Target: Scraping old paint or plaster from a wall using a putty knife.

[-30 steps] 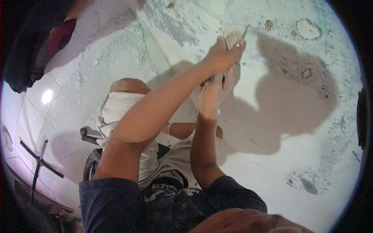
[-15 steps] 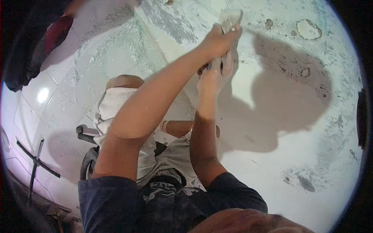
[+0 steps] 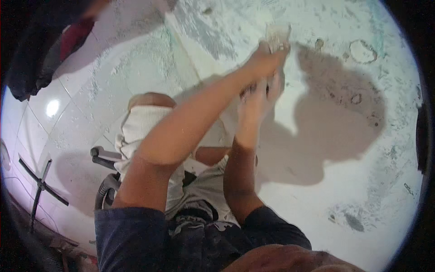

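At one o'clock the left hand pinched the scraper, nudged toward twelve since a second before, suggesting an outward stroke; the right hand's grip couldn't be told.

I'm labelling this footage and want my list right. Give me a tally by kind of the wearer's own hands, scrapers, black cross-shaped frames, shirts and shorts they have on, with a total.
Own hands: 2 (left hand, right hand)
Scraper: 1
Black cross-shaped frame: 1
Dark shirt: 1
Pale shorts: 1 pair
Total: 6
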Action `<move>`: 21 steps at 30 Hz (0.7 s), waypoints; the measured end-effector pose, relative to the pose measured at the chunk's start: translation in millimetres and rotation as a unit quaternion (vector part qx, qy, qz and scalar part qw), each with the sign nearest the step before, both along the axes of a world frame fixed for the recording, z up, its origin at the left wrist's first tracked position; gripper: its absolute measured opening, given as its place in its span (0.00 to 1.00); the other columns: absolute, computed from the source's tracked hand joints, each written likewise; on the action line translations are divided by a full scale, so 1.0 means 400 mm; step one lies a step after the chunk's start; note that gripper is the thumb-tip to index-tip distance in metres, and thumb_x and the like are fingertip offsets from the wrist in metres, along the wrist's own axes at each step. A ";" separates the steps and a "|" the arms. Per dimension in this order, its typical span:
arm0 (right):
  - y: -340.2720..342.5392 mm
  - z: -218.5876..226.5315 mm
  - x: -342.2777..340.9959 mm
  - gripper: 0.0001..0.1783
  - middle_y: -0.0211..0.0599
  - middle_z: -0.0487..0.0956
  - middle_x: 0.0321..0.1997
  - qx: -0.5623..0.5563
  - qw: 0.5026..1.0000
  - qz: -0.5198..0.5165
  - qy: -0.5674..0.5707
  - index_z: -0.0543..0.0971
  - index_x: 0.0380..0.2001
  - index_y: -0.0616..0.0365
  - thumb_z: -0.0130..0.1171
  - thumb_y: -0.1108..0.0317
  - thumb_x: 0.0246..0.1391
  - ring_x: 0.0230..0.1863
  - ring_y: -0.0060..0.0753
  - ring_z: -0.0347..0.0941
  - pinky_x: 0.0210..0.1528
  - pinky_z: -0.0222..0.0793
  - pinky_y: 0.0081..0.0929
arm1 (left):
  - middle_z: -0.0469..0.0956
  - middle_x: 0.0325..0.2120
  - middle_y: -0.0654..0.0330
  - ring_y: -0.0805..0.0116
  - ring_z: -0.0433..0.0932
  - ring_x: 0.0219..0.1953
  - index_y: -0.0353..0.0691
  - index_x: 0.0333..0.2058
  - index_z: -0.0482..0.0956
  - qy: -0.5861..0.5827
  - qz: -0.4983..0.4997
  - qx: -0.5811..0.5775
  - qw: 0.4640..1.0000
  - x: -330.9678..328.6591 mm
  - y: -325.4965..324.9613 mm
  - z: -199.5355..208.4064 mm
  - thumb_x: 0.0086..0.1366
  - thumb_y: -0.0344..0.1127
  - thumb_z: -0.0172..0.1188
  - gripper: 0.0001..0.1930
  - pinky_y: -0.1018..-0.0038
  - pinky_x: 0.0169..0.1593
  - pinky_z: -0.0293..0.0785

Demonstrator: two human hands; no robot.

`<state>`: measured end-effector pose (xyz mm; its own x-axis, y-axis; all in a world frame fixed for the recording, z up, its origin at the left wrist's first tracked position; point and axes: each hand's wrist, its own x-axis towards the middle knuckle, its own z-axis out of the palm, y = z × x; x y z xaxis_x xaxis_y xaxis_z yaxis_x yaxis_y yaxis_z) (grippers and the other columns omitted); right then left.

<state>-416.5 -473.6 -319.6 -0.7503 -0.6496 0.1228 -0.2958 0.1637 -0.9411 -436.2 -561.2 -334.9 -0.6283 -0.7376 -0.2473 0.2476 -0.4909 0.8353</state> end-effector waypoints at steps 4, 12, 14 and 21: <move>0.014 0.017 0.021 0.16 0.34 0.73 0.41 0.002 0.999 0.004 0.037 0.70 0.48 0.61 0.46 0.71 0.57 0.34 0.19 0.68 0.26 0.61 0.14 | 0.69 0.48 0.37 0.50 0.69 0.52 0.25 0.54 0.60 0.046 -0.113 0.113 0.986 0.046 -0.015 0.010 0.60 0.64 0.47 0.42 0.62 0.56 0.62; 0.014 0.037 0.044 0.19 0.33 0.70 0.44 0.018 0.997 -0.059 0.051 0.68 0.52 0.58 0.49 0.70 0.56 0.36 0.25 0.69 0.28 0.64 0.22 | 0.75 0.38 0.42 0.54 0.77 0.38 0.25 0.52 0.59 0.072 -0.092 0.106 0.988 0.056 -0.002 0.039 0.59 0.56 0.54 0.38 0.66 0.44 0.73; 0.035 0.059 0.049 0.21 0.39 0.70 0.48 -0.023 0.994 -0.013 -0.106 0.66 0.54 0.60 0.50 0.70 0.56 0.43 0.33 0.69 0.41 0.67 0.28 | 0.76 0.36 0.42 0.54 0.78 0.35 0.24 0.51 0.59 -0.031 -0.011 -0.014 0.999 0.034 0.028 0.035 0.60 0.58 0.52 0.38 0.66 0.42 0.74; 0.017 0.044 0.058 0.20 0.35 0.69 0.45 0.019 0.998 -0.065 0.005 0.68 0.54 0.60 0.45 0.70 0.58 0.32 0.19 0.68 0.24 0.63 0.18 | 0.76 0.37 0.40 0.50 0.78 0.37 0.21 0.52 0.59 0.017 -0.024 0.051 0.998 0.041 0.016 0.028 0.59 0.63 0.49 0.43 0.63 0.45 0.73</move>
